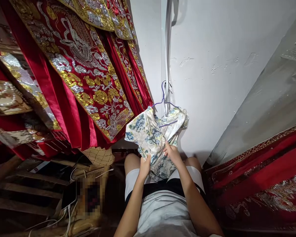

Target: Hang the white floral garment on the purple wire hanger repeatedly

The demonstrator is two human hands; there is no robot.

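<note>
A white blouse with blue and green flowers (pixel 148 131) hangs from a purple hanger (pixel 163 95) in front of the white wall. The hanger's hook sits at a dark peg beside a hanging pale strap (pixel 166 49). With my left hand (pixel 145 164) I pinch the blouse's lower left side. My right hand (pixel 171 152) grips the front of the blouse right of its middle, fingers closed on the cloth. The blouse's lower part bunches down between my hands, above my lap. Some fingertips are hidden by the fabric.
Red garments with gold and silver embroidery (pixel 88 72) hang at the left. A wooden rack (pixel 34 187) at lower left bears a phone (pixel 69 195) with white cables. At right, another red embroidered cloth (pixel 261 184) lies below a grey, glossy panel (pixel 259 108).
</note>
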